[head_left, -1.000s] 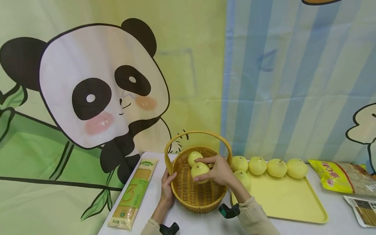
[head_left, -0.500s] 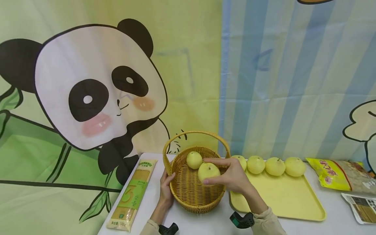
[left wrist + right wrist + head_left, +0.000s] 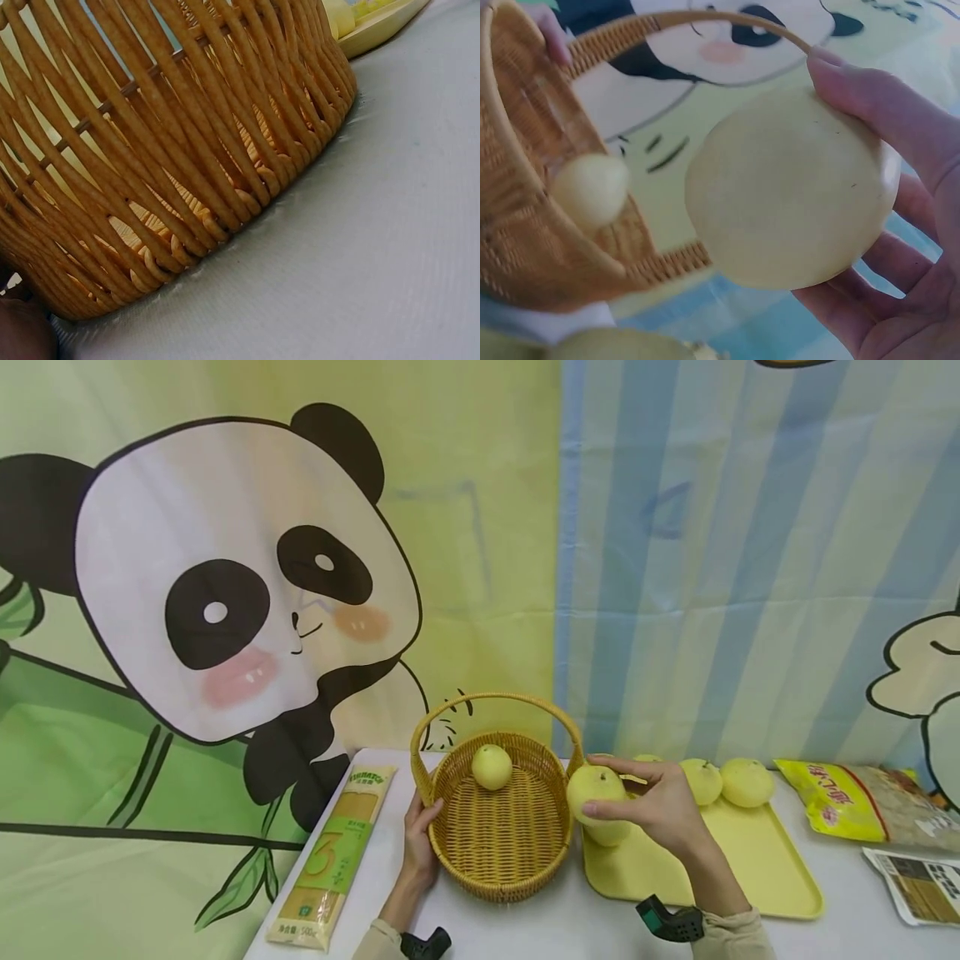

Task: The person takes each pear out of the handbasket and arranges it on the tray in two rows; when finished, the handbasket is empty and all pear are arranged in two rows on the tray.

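Note:
A round yellow pear (image 3: 595, 795) is pinched between the thumb and fingers of my right hand (image 3: 667, 806), just right of the wicker basket (image 3: 504, 885). The right wrist view shows that held pear (image 3: 787, 195) close up, apart from the basket. My left hand (image 3: 420, 843) grips the basket's left side, its thumb over the rim. Inside the basket, one pear (image 3: 492, 767) lies toward the back. Several more pears (image 3: 747, 782) sit along the back and left of the yellow tray (image 3: 757, 860); my right hand partly hides some. The left wrist view shows mainly the basket's woven side (image 3: 187, 135).
A pack of noodles (image 3: 333, 860) lies left of the basket. At the right are a yellow food bag (image 3: 847, 802) and a flat silver-edged packet (image 3: 918, 885). The basket's tall handle (image 3: 495, 697) arches over it. A printed cloth backdrop (image 3: 487, 568) stands behind the table.
My right hand has lifted one pear out of the basket and carried it right, to above the tray's left edge. The left hand has stayed on the basket.

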The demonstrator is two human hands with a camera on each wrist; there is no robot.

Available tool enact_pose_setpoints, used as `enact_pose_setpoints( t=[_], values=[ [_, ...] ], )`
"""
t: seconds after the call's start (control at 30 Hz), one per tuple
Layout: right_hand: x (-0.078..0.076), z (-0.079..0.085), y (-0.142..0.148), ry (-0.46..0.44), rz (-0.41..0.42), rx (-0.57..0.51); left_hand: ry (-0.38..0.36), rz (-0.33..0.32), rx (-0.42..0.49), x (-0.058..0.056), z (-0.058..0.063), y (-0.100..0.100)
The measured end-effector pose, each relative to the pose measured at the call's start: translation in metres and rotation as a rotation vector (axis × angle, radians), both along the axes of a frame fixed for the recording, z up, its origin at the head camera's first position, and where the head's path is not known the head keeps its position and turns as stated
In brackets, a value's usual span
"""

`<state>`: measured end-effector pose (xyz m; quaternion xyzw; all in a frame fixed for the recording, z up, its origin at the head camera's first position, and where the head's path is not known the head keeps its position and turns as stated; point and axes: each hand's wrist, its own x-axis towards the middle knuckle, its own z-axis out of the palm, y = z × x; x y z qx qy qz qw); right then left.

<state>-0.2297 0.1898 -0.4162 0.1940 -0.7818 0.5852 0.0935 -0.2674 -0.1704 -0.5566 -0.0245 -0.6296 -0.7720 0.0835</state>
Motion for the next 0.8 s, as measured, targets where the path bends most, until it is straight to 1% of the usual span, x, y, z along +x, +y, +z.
enact_pose_setpoints(
  t=[0.23, 0.47, 0.63, 0.7, 0.8],
  values=[
    [-0.001, -0.004, 0.028, -0.021, -0.119, 0.055, -0.007, 0.001, 0.012, 0.001, 0.001, 0.0],
    [-0.008, -0.017, 0.051, -0.068, -0.231, 0.103, 0.008, 0.008, 0.012, 0.001, 0.003, 0.001],
    [-0.014, -0.029, 0.067, -0.102, -0.277, 0.145, 0.009, 0.012, -0.002, 0.001, 0.004, 0.001],
    [-0.016, -0.033, 0.073, -0.107, -0.278, 0.16, 0.008, 0.01, -0.001, 0.001, 0.004, 0.001],
    [-0.017, -0.04, 0.081, -0.115, -0.267, 0.146, 0.005, 0.004, -0.006, 0.002, 0.005, 0.001]
  ],
)
